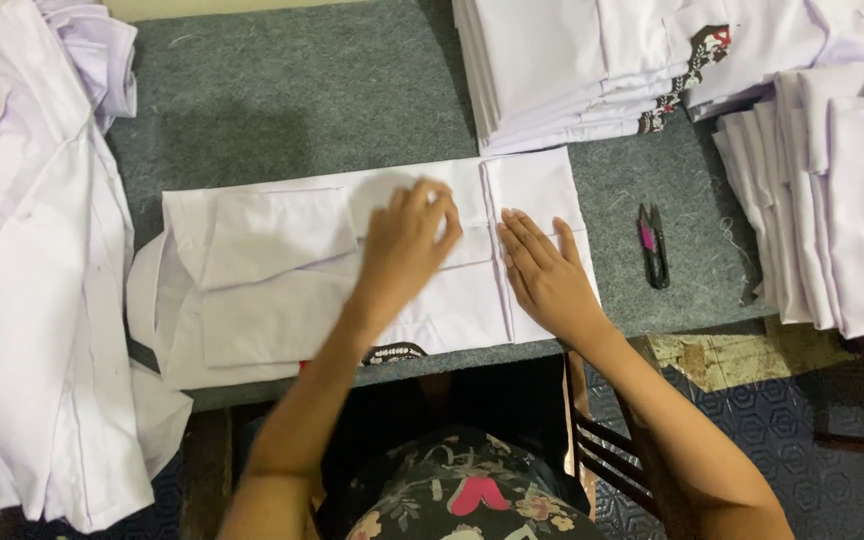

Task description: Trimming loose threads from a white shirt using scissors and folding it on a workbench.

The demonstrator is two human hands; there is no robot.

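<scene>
A white shirt (262,280) lies folded lengthwise across the grey felt table (302,90), sleeves laid over its back. My left hand (407,245) rests on the middle of the shirt, fingers curled at a fold edge. My right hand (544,272) lies flat, fingers spread, pressing the shirt's right end, which is folded over. A small dark patterned trim (394,352) peeks out at the shirt's near edge.
A heap of loose white shirts (32,270) hangs over the table's left side. Stacks of folded white shirts (572,70) sit at the back, and another stack (832,190) at the right. Small thread snips with a pink grip (652,245) lie right of my hand.
</scene>
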